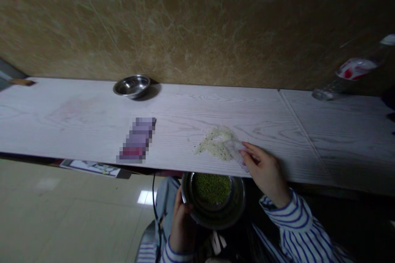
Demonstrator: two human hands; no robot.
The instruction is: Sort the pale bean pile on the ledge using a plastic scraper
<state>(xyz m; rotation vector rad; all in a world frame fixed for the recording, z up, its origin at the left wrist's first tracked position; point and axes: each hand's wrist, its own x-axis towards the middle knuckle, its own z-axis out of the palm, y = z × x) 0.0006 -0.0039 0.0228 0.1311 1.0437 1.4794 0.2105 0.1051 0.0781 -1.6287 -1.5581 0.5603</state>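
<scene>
My left hand (pixel 182 218) grips the left rim of a steel bowl (pixel 238 203), which sits just below the table's front edge. Green beans (pixel 212 187), small like mung beans, cover its bottom. Over the table, my right hand (pixel 263 164) pinches a thin, whitish, see-through sheet (pixel 236 152); whether it is plastic, paper or cloth I cannot tell. The sheet's far end touches a spread of white grains (pixel 212 144) that look like rice, with dark specks among them. Part of the sheet is hidden by my fingers.
An empty-looking small steel bowl (pixel 132 87) stands near the wall on the pale wooden table (pixel 182 107). A pixelated purple rectangle (pixel 137 139) lies left of the grains. At the right is a clear plastic bottle (pixel 352 70); a brown wooden piece (pixel 22 82) lies far left.
</scene>
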